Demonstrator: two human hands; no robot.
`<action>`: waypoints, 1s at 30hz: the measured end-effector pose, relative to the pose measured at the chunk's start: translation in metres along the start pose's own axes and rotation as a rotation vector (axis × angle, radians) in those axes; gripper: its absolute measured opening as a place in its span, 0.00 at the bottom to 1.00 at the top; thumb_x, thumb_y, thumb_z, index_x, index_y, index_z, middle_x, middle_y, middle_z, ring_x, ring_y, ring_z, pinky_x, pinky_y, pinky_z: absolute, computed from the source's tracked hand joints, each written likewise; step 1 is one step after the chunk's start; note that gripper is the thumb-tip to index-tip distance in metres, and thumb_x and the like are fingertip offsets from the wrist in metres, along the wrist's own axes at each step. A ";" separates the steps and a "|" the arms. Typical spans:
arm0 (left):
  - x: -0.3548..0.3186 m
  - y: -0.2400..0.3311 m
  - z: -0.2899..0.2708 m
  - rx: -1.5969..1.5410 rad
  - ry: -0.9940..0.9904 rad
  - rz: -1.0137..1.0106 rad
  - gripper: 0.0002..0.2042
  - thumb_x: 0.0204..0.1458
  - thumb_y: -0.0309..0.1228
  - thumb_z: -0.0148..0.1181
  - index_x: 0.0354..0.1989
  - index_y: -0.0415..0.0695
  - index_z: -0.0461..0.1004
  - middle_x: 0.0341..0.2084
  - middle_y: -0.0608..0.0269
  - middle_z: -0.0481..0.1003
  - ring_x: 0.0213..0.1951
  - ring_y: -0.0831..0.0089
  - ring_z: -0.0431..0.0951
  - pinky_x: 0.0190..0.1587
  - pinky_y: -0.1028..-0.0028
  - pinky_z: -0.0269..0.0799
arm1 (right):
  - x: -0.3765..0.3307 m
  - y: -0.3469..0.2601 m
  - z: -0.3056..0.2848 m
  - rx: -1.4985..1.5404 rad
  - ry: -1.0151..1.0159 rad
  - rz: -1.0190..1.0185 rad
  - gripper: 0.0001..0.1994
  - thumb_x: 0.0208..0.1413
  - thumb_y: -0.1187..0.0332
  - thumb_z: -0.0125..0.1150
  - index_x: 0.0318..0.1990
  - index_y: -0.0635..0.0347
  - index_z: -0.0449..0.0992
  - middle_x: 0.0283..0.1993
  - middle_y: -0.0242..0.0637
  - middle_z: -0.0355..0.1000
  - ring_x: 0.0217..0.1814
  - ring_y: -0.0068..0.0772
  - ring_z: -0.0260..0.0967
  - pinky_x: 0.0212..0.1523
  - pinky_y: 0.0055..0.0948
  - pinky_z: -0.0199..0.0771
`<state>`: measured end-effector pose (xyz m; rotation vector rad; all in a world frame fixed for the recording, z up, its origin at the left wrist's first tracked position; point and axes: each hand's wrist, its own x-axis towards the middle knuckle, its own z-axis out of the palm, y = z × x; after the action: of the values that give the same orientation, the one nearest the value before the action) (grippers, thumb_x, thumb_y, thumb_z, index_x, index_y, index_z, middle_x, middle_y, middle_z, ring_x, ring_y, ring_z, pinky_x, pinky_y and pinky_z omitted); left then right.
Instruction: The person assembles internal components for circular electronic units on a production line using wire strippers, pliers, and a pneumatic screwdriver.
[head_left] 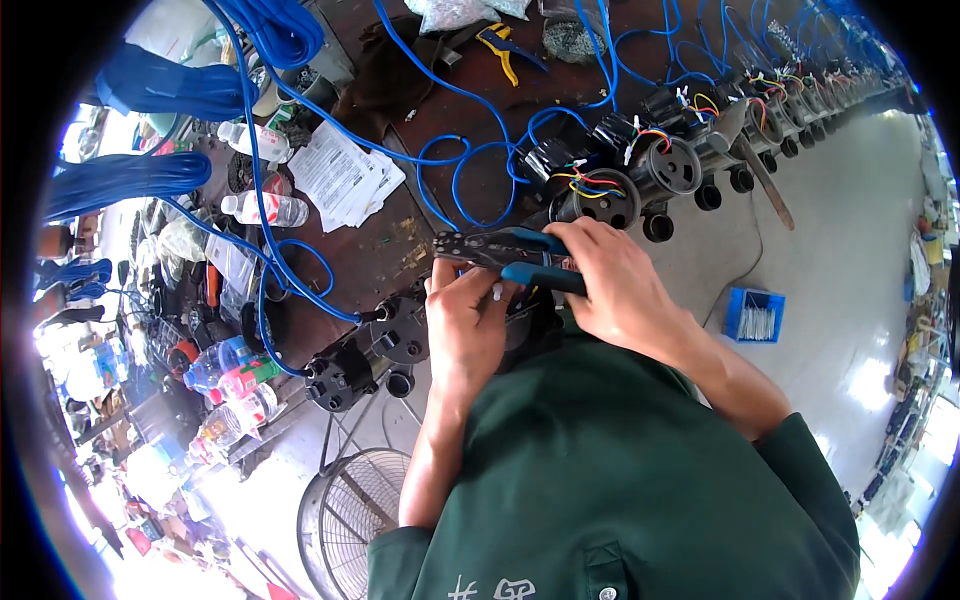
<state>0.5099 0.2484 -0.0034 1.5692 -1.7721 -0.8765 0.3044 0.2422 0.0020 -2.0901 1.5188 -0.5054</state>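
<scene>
My right hand [625, 285] is wrapped round the blue-green handles of a pair of crimping pliers [515, 244]. The dark head of the pliers points left. My left hand [465, 325] is closed just below the jaws, its fingertips pinched against them; what they hold is hidden. A small white connector [497, 292] shows beside its fingers. Under both hands sits a dark motor housing, mostly covered. Right beyond them stands an open round housing [605, 205] with red, yellow and blue wires. To the left are black capped housings [340, 376] with blue cables running into them.
A row of open housings [672, 168] curves away to the right along the bench edge. Blue cable [465, 150] loops over the dark bench. Papers [345, 175], bottles [265, 208] and yellow-blue pliers [500, 50] lie about. A floor fan [360, 515] and blue crate [755, 315] stand below.
</scene>
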 end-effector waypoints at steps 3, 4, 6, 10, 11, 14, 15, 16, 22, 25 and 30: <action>-0.002 -0.006 0.002 -0.011 -0.003 -0.033 0.03 0.52 0.21 0.65 0.31 0.35 0.84 0.24 0.53 0.80 0.35 0.64 0.76 0.40 0.69 0.71 | 0.001 -0.003 0.002 -0.019 -0.036 -0.058 0.32 0.41 0.75 0.74 0.58 0.66 0.71 0.49 0.44 0.72 0.52 0.51 0.74 0.55 0.45 0.74; -0.002 -0.010 0.004 -0.037 0.012 -0.041 0.03 0.52 0.21 0.65 0.30 0.34 0.84 0.23 0.53 0.79 0.33 0.66 0.77 0.38 0.70 0.72 | 0.000 -0.003 0.002 -0.034 -0.045 -0.081 0.33 0.40 0.74 0.75 0.59 0.66 0.71 0.47 0.44 0.72 0.51 0.49 0.73 0.55 0.44 0.74; -0.004 -0.014 0.005 -0.146 -0.013 -0.103 0.07 0.48 0.19 0.65 0.35 0.36 0.85 0.30 0.51 0.82 0.37 0.59 0.80 0.43 0.66 0.73 | 0.000 -0.001 0.001 -0.058 -0.060 -0.116 0.33 0.40 0.74 0.75 0.59 0.66 0.71 0.47 0.43 0.72 0.51 0.48 0.73 0.55 0.44 0.73; -0.004 -0.012 0.005 -0.266 -0.013 -0.140 0.11 0.47 0.17 0.64 0.40 0.36 0.84 0.30 0.50 0.83 0.30 0.59 0.83 0.39 0.66 0.76 | 0.001 0.001 -0.001 -0.104 -0.104 -0.140 0.33 0.40 0.74 0.74 0.58 0.66 0.71 0.46 0.43 0.73 0.50 0.47 0.74 0.55 0.43 0.73; -0.004 -0.013 0.006 -0.255 -0.013 -0.127 0.09 0.49 0.17 0.63 0.38 0.34 0.84 0.28 0.52 0.83 0.30 0.65 0.81 0.37 0.69 0.75 | 0.002 0.002 0.000 -0.114 -0.110 -0.151 0.32 0.40 0.74 0.74 0.58 0.66 0.72 0.46 0.43 0.73 0.50 0.47 0.74 0.55 0.43 0.74; -0.003 -0.017 0.005 -0.233 -0.030 -0.136 0.07 0.51 0.17 0.62 0.37 0.33 0.84 0.26 0.55 0.83 0.29 0.72 0.80 0.35 0.71 0.75 | 0.005 0.003 -0.001 -0.139 -0.121 -0.177 0.30 0.40 0.74 0.73 0.56 0.65 0.73 0.45 0.43 0.74 0.50 0.48 0.76 0.55 0.43 0.75; -0.002 -0.018 0.004 -0.232 -0.053 -0.170 0.09 0.49 0.16 0.63 0.38 0.34 0.84 0.28 0.51 0.83 0.30 0.66 0.81 0.36 0.69 0.75 | 0.006 0.004 0.000 -0.143 -0.122 -0.177 0.29 0.41 0.74 0.73 0.55 0.65 0.73 0.45 0.43 0.74 0.49 0.48 0.76 0.54 0.43 0.75; -0.002 -0.020 0.003 -0.231 -0.076 -0.204 0.11 0.47 0.16 0.64 0.40 0.35 0.83 0.30 0.48 0.83 0.31 0.59 0.83 0.38 0.66 0.76 | 0.007 0.004 0.000 -0.147 -0.122 -0.176 0.28 0.41 0.74 0.73 0.54 0.65 0.74 0.44 0.44 0.75 0.49 0.48 0.76 0.54 0.43 0.75; -0.003 -0.022 0.006 -0.232 -0.024 -0.128 0.11 0.46 0.17 0.67 0.40 0.36 0.84 0.31 0.48 0.82 0.35 0.55 0.81 0.44 0.64 0.75 | 0.013 0.008 -0.002 -0.160 -0.100 -0.225 0.22 0.43 0.75 0.70 0.49 0.63 0.76 0.40 0.42 0.76 0.44 0.47 0.79 0.47 0.42 0.79; -0.003 -0.016 0.003 -0.234 -0.050 -0.187 0.11 0.46 0.17 0.67 0.39 0.36 0.84 0.31 0.49 0.83 0.36 0.53 0.80 0.46 0.63 0.75 | 0.015 0.011 -0.002 -0.198 -0.230 -0.150 0.34 0.36 0.76 0.75 0.58 0.62 0.73 0.47 0.40 0.75 0.48 0.46 0.77 0.50 0.41 0.78; 0.001 -0.011 0.004 -0.149 -0.011 -0.034 0.09 0.48 0.18 0.68 0.38 0.38 0.84 0.32 0.50 0.83 0.39 0.53 0.79 0.49 0.62 0.72 | 0.019 0.018 0.010 -0.183 -0.037 -0.180 0.18 0.42 0.73 0.71 0.44 0.59 0.77 0.36 0.38 0.77 0.40 0.46 0.80 0.41 0.43 0.81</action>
<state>0.5127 0.2473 -0.0143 1.5042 -1.6521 -1.0109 0.3018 0.2213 -0.0171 -2.3774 1.4102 -0.4022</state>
